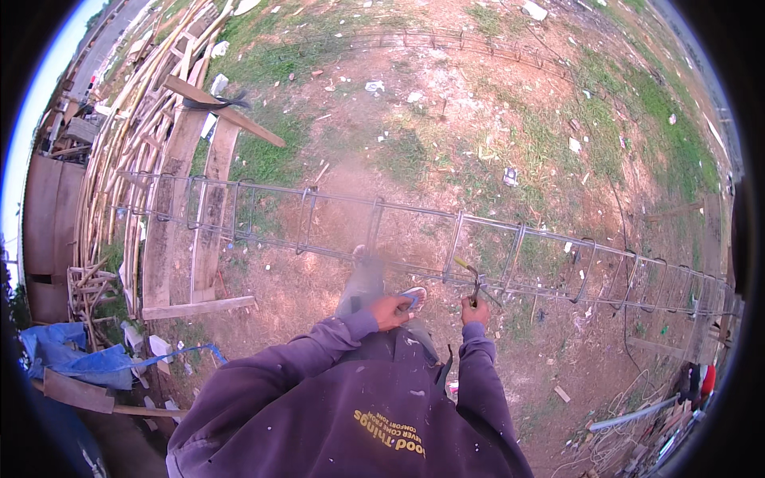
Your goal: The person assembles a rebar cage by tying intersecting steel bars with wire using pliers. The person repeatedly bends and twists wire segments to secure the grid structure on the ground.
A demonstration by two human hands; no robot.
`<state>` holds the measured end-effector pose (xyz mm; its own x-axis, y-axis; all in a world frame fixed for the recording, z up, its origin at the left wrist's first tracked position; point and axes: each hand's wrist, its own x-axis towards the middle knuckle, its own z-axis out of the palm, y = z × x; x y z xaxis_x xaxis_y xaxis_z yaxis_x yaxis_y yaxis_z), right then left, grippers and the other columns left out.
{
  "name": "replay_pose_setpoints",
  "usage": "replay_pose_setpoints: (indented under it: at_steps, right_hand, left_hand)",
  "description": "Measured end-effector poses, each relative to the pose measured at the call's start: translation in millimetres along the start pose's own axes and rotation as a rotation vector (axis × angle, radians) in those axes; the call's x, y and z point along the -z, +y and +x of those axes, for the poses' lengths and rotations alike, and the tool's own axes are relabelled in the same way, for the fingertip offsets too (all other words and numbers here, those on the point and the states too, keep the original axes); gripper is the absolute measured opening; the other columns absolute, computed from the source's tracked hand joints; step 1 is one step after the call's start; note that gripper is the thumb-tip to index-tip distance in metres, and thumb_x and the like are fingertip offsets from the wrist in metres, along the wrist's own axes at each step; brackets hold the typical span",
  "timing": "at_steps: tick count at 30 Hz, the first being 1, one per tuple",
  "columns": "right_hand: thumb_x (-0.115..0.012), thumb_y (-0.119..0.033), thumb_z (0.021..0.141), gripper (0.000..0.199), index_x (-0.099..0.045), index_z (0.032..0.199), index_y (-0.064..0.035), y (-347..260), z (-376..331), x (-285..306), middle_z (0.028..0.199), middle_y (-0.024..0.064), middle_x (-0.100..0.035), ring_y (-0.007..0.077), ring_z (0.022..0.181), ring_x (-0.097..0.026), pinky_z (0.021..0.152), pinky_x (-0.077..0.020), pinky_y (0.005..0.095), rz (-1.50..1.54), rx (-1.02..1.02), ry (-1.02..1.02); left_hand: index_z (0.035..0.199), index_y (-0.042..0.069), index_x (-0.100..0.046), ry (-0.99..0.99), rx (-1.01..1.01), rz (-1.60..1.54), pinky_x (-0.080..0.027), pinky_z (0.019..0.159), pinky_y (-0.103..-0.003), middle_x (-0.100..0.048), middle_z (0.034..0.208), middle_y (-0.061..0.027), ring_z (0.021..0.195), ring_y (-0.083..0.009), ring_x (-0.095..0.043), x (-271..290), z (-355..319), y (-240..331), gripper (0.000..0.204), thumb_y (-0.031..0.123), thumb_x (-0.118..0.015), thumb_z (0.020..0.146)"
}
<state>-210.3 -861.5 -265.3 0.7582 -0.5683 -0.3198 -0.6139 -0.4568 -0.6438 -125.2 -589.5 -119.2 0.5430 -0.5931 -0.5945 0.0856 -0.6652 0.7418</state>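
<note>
A long steel rebar cage [414, 231] runs across the ground in front of me, with stirrups spaced along its bars. My right hand [476, 311] grips a pair of pincers [473, 284] held up against the cage's near lower bar. My left hand [390, 311] rests closed near my waist, just left of my sandalled foot [413, 297]; whether it holds anything is unclear. Both arms wear purple sleeves.
Wooden planks [179, 215] and bamboo poles [119, 151] are stacked at the left under the cage. A blue tarp [68, 354] lies at lower left. A second rebar cage [446, 40] lies far off on bare dirt and grass. Pipes and wire [637, 418] lie at lower right.
</note>
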Motion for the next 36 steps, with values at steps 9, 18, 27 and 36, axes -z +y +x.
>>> replay_pose_setpoints:
  at_steps: [9, 18, 27, 36]
  right_hand:
    - [-0.072, -0.017, 0.073, 0.035, -0.063, 0.105, -0.0047, -35.7, 35.1, -19.5, 0.095, 0.0171, -0.066, 0.0326, 0.090, -0.063, 0.081, -0.0477, 0.0412, 0.007, -0.138, 0.247]
    - [-0.079, -0.016, 0.066, 0.061, -0.057, 0.120, 0.0018, -0.7, 14.0, -18.6, 0.108, 0.0165, -0.066, 0.0313, 0.092, -0.064, 0.083, -0.0479, 0.0398, 0.022, -0.195, 0.486]
    - [-0.059, -0.008, 0.080, 0.017, -0.059, 0.096, -0.0027, -101.3, -117.5, -167.3, 0.075, 0.0101, -0.062, 0.0178, 0.052, -0.058, 0.039, -0.0420, 0.0316, 0.580, -0.300, -0.176]
    - [-0.064, -0.021, 0.088, 0.023, -0.066, 0.098, -0.0009, -483.8, -265.8, -337.5, 0.071, 0.0084, -0.066, 0.0119, 0.063, -0.062, 0.059, -0.0514, 0.0276, 0.229, 0.672, -0.749]
  left_hand:
    - [0.124, 0.004, -0.057, 0.283, 0.244, 0.039, -0.050, 0.083, -0.041, -0.067, 0.103, -0.0192, 0.094, -0.0343, -0.065, 29.5, -71.3, -114.1, 0.054, 0.043, -0.061, 0.085]
    - [0.120, 0.002, -0.060, 0.628, 0.486, -0.361, -0.051, 0.086, -0.039, -0.067, 0.103, -0.0221, 0.096, -0.0324, -0.066, 6.7, -219.6, -276.9, 0.054, 0.042, -0.063, 0.084]
    - [0.114, 0.000, -0.062, 0.811, 0.738, -0.553, -0.051, 0.086, -0.040, -0.067, 0.103, -0.0220, 0.095, -0.0336, -0.066, -2.2, -383.3, -435.8, 0.054, 0.042, -0.066, 0.081]
    - [0.116, 0.000, -0.062, 1.054, 0.659, -0.559, -0.051, 0.084, -0.040, -0.067, 0.101, -0.0211, 0.092, -0.0316, -0.066, 80.6, -461.6, -461.4, 0.050, 0.040, -0.063, 0.084]
